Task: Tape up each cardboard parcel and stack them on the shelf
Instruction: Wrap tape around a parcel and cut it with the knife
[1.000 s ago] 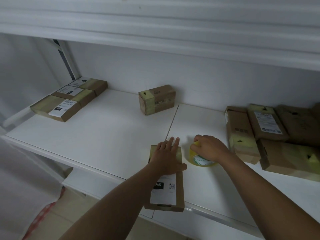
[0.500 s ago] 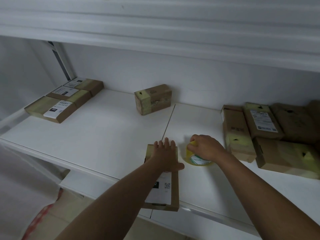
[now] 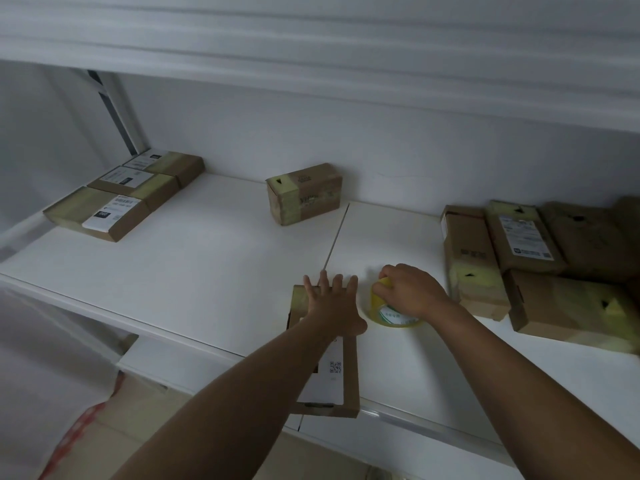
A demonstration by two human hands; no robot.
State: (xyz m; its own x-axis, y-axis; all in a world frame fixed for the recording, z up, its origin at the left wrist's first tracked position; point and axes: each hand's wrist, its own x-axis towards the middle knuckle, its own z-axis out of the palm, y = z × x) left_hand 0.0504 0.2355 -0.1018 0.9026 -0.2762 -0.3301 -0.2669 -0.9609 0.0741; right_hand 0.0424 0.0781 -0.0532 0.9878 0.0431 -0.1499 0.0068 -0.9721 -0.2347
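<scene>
A flat cardboard parcel with a white label lies at the front edge of the white shelf, its near end hanging over the edge. My left hand presses flat on its far end, fingers spread. Just to the right stands a yellow tape roll on the shelf. My right hand grips the roll from above, fingers curled round its top.
Three taped parcels lie in a row at the far left. One taped box stands against the back wall. Several parcels are piled at the right. An upper shelf overhangs closely. The floor shows below left.
Both hands stay on the parcel and the tape roll. Only the camera view has shifted slightly; the parcel sits about where it was.
</scene>
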